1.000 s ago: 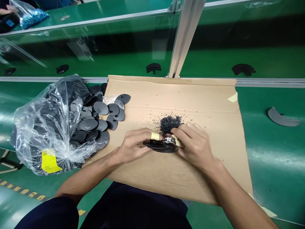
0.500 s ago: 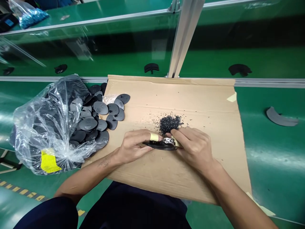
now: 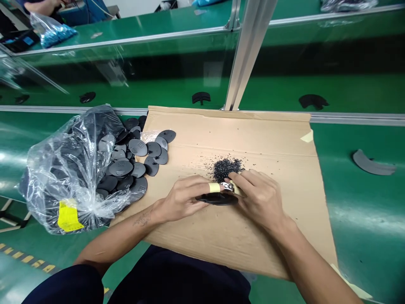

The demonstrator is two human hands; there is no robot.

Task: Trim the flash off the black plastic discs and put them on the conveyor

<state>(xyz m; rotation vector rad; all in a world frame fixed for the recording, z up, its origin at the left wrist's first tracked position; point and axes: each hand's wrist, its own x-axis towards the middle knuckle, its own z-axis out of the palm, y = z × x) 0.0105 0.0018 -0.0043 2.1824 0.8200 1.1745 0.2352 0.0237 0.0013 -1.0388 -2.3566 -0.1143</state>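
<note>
The green worktop [image 3: 363, 211] carries a cardboard sheet [image 3: 268, 135], with a clear bag [image 3: 69, 164] of black parts at its left, spilling loose discs [image 3: 122, 168] onto it. Over the sheet, the left hand [image 3: 188, 196] pinches one black disc [image 3: 221, 200], its fingers narrow on the rim, while the right hand [image 3: 261, 194] has its fingers wrapped round small nippers [image 3: 227, 185]. That disc is tilted almost edge-on, just nearer the body than the pile of bits [image 3: 226, 168].

To work the nippers well, the left fingers should grip the disc firmly but clear of the blades, and the right should make short squeezes close to the surface without scoring it. Working near the pile should gather the scraps.

The disc's upper face is largely hidden by the left fingers, as are the nipper handles by the right. Whether the blades touch the disc, I cannot tell.
</note>
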